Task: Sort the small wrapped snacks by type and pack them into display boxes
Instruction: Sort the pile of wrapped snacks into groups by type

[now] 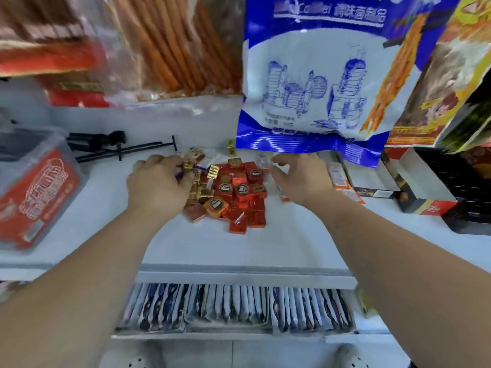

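Both bare forearms reaching forward, converging slightly. Left hand lying palm down, fingers curling round gold wrapped snacks. Right hand hovering palm down, fingers bending inward; whether pinching anything, not clear.

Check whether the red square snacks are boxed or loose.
Loose: the red square snacks lie heaped on the white shelf, outside the open display box at right.

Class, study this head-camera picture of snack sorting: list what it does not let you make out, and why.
All head view.
Left-hand grip: fingers cover gold-wrapped snacks; count hidden.
Right-hand grip: fingertips blurred; whether they pinch anything, unclear.
Red snacks: label print too small.
Black tray: cut off by right edge.
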Tool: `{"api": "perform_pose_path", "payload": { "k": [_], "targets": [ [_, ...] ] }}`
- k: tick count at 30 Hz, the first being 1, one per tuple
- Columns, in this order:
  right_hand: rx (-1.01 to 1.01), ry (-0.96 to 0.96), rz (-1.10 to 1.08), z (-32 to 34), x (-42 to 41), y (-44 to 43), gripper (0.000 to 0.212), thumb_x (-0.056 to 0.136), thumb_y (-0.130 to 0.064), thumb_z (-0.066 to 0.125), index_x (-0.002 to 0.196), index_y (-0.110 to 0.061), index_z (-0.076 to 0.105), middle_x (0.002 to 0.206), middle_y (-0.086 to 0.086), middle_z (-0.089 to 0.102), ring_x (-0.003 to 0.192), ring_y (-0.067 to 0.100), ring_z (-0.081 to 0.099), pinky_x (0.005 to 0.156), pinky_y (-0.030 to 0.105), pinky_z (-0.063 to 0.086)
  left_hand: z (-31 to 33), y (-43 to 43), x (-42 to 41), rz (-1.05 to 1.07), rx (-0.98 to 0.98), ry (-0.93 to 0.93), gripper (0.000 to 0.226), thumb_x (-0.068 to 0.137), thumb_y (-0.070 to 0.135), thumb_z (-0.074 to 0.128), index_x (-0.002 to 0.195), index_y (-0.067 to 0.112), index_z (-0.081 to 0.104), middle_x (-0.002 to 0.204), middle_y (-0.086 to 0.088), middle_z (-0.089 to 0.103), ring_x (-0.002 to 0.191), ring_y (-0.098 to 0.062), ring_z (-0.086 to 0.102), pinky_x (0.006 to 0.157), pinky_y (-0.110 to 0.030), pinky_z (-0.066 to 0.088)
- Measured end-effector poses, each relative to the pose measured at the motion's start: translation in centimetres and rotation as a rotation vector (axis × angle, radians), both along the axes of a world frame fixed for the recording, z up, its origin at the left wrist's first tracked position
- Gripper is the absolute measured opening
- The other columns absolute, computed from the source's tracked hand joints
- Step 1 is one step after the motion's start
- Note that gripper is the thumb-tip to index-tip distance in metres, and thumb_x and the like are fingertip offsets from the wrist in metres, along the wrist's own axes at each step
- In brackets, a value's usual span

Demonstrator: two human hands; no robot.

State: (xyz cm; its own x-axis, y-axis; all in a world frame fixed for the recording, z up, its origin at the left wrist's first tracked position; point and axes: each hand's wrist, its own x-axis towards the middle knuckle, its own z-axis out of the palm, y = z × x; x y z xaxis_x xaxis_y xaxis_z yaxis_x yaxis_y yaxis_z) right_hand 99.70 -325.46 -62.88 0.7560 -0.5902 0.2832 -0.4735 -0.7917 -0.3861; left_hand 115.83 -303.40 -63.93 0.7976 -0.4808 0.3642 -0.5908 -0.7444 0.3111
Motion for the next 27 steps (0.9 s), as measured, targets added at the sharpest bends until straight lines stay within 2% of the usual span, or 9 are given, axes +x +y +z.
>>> {"api": "perform_pose_path", "payload": {
  "k": [3, 5, 7, 11, 14, 18, 22, 24, 27],
  "targets": [
    [0.019, 0.102, -0.097, -0.5, 2.9, -0.3, 0.036, 0.094, -0.051, 0.051, 0.117, -0.028, 0.066, 0.118, -0.003, 0.069, 0.108, 0.025, 0.061, 0.092, 0.040, 0.052, -0.1, 0.6, 1.7, -0.006, -0.016, 0.125, 0.042, 0.089, 0.042, 0.046, 0.127, 0.033, 0.062, 0.127, -0.008, 0.061, 0.115, -0.041, 0.048, 0.095, -0.045, 0.045],
    [0.031, 0.155, -0.139, -0.8, 4.3, -0.4, 0.037, 0.094, -0.053, 0.047, 0.118, -0.030, 0.064, 0.120, -0.004, 0.066, 0.111, 0.028, 0.058, 0.090, 0.039, 0.051, -0.1, 0.7, 2.7, -0.008, 0.034, 0.207, 0.040, 0.095, 0.041, 0.045, 0.134, 0.039, 0.055, 0.137, -0.005, 0.054, 0.124, -0.038, 0.042, 0.102, -0.043, 0.039],
    [0.020, 0.229, -0.147, -0.9, 5.0, -0.5, 0.032, 0.096, -0.049, 0.046, 0.116, -0.032, 0.065, 0.116, -0.002, 0.066, 0.106, 0.027, 0.059, 0.083, 0.035, 0.048, -0.3, 0.6, 3.3, -0.012, 0.027, 0.289, 0.038, 0.096, 0.042, 0.041, 0.132, 0.042, 0.055, 0.138, -0.004, 0.055, 0.125, -0.036, 0.044, 0.104, -0.040, 0.040],
    [0.061, 0.234, -0.148, -1.8, 5.3, -0.8, 0.030, 0.097, -0.046, 0.046, 0.108, -0.028, 0.067, 0.102, 0.001, 0.069, 0.083, 0.021, 0.054, 0.070, 0.029, 0.043, -1.0, 0.6, 3.8, -0.047, -0.058, 0.397, 0.035, 0.093, 0.042, 0.047, 0.123, 0.039, 0.064, 0.121, -0.001, 0.068, 0.108, -0.029, 0.061, 0.092, -0.036, 0.053],
    [0.112, 0.173, -0.185, -2.0, 4.9, -1.0, 0.029, 0.092, -0.051, 0.056, 0.102, -0.028, 0.070, 0.093, -0.005, 0.069, 0.083, 0.019, 0.060, 0.071, 0.031, 0.052, -0.7, 0.9, 3.8, -0.040, -0.174, 0.422, 0.028, 0.088, 0.038, 0.061, 0.113, 0.031, 0.072, 0.111, 0.003, 0.072, 0.102, -0.022, 0.065, 0.089, -0.034, 0.054],
    [0.081, 0.177, -0.196, -1.4, 4.2, -0.7, 0.016, 0.085, -0.042, 0.071, 0.088, -0.026, 0.071, 0.086, -0.009, 0.066, 0.086, 0.018, 0.061, 0.075, 0.033, 0.055, -0.4, 1.3, 3.9, -0.004, -0.267, 0.452, 0.023, 0.076, 0.041, 0.076, 0.094, 0.027, 0.077, 0.087, 0.006, 0.073, 0.085, -0.017, 0.068, 0.079, -0.033, 0.056],
    [0.114, 0.125, -0.229, -1.4, 4.0, -0.3, 0.011, 0.081, -0.030, 0.070, 0.091, -0.026, 0.072, 0.091, -0.002, 0.070, 0.088, 0.023, 0.064, 0.077, 0.036, 0.056, 0.0, 1.2, 3.4, 0.050, -0.325, 0.494, 0.024, 0.065, 0.040, 0.084, 0.084, 0.027, 0.077, 0.082, 0.008, 0.071, 0.078, -0.011, 0.066, 0.071, -0.025, 0.052],
    [0.122, 0.076, -0.242, -1.3, 3.6, 0.0, 0.018, 0.079, -0.027, 0.069, 0.097, -0.027, 0.071, 0.094, -0.003, 0.069, 0.089, 0.023, 0.063, 0.074, 0.031, 0.052, 0.3, 1.1, 3.2, 0.063, -0.339, 0.523, 0.024, 0.062, 0.037, 0.087, 0.081, 0.027, 0.077, 0.080, 0.008, 0.071, 0.075, -0.010, 0.066, 0.069, -0.025, 0.053],
    [0.157, -0.058, -0.228, -0.8, 2.4, 0.5, 0.016, 0.078, -0.026, 0.072, 0.093, -0.023, 0.071, 0.089, -0.007, 0.069, 0.083, 0.016, 0.062, 0.069, 0.028, 0.046, 0.6, 1.0, 3.0, 0.076, -0.344, 0.531, 0.019, 0.063, 0.030, 0.086, 0.079, 0.026, 0.076, 0.082, 0.006, 0.071, 0.077, -0.012, 0.066, 0.070, -0.026, 0.055]
  ]
}}
